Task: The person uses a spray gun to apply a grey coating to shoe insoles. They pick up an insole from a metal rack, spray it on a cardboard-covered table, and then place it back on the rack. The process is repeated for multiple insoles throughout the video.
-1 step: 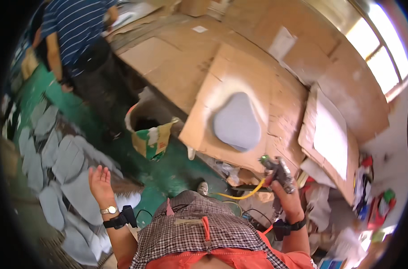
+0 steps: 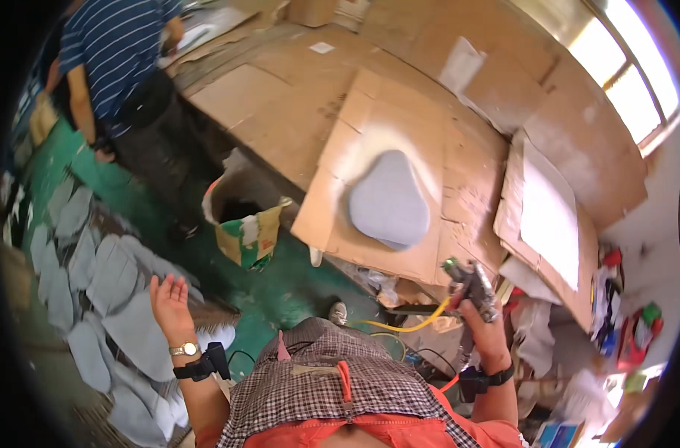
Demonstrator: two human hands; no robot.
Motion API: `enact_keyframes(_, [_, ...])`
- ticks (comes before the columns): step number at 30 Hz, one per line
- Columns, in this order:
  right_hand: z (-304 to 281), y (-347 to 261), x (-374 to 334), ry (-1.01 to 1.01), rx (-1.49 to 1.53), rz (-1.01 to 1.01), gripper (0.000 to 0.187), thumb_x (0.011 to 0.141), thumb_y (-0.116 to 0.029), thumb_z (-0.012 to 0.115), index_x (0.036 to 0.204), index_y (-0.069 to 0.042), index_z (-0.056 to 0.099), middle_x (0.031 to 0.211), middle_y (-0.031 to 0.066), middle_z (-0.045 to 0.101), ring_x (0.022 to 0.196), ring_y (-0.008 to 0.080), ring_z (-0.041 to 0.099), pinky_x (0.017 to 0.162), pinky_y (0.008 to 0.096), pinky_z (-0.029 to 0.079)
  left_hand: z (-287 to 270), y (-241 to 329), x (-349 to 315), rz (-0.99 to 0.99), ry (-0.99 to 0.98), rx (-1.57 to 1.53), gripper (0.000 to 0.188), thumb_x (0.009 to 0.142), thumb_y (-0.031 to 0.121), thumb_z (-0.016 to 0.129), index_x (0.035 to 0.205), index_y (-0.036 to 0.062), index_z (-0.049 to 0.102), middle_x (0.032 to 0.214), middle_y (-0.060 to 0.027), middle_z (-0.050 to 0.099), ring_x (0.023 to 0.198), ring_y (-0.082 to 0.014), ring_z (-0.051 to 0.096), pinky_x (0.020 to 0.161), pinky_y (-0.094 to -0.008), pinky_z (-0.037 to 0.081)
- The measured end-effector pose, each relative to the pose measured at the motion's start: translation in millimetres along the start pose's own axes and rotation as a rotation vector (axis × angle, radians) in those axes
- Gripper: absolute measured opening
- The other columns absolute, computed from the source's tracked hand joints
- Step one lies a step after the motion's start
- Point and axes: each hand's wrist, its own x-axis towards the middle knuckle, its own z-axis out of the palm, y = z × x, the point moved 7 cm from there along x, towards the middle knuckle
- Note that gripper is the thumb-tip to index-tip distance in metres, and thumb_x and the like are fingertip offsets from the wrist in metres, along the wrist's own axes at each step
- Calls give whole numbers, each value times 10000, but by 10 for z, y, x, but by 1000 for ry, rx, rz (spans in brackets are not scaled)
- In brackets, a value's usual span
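My right hand point(image 2: 483, 334) is wrapped round a spray gun point(image 2: 477, 290) with a yellow hose point(image 2: 418, 325). The gun points away from me, just off the near edge of the worktable. Beyond it, a grey rounded, roughly triangular pad point(image 2: 391, 198) lies flat on a cardboard sheet point(image 2: 332, 201), with pale overspray around it. The gun does not touch the pad. My left hand point(image 2: 173, 305) is held open, palm up and fingers stretched, with nothing in it. Below and beside it is a pile of similar grey pads point(image 2: 135, 321).
A person in a striped shirt point(image 2: 116, 52) stands at the far left by the cardboard-covered table point(image 2: 280, 104). An open sack point(image 2: 250, 237) stands at its near edge. On the right leans a cardboard panel with white paper point(image 2: 547, 216); bags and clutter point(image 2: 579, 403) lie below. Green floor point(image 2: 295, 291) shows between.
My right hand and the spray gun have moved slightly right, away from the pad. The whole view has shifted a little. My left hand stays open.
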Motion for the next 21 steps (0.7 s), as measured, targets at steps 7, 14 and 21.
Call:
enact_keyframes(7, [-435, 247, -610, 162, 226, 87, 546, 849, -166, 648, 1314, 15, 428, 831, 60, 594, 746, 142, 579, 699, 278, 479, 1586, -960, -203, -186, -342, 110, 553, 848, 45, 595, 1345, 34, 353, 988, -126, 607, 848, -233, 618, 763, -329, 505])
enact_keyframes(14, [-847, 361, -905, 368, 159, 111, 617, 815, -179, 692, 1320, 31, 406, 806, 57, 589, 713, 132, 571, 679, 256, 473, 1999, -1688, -393, -288, -403, 216, 595, 849, 55, 572, 1379, 23, 303, 923, -124, 611, 761, -205, 625, 694, -309, 515])
enact_keyframes(21, [-527, 374, -741, 149, 310, 76, 585, 823, -78, 658, 1336, 27, 396, 870, 76, 608, 754, 147, 587, 709, 288, 480, 1931, -2044, -385, -328, -396, 318, 601, 836, 57, 557, 1380, 24, 304, 917, -116, 610, 740, -201, 624, 665, -301, 517])
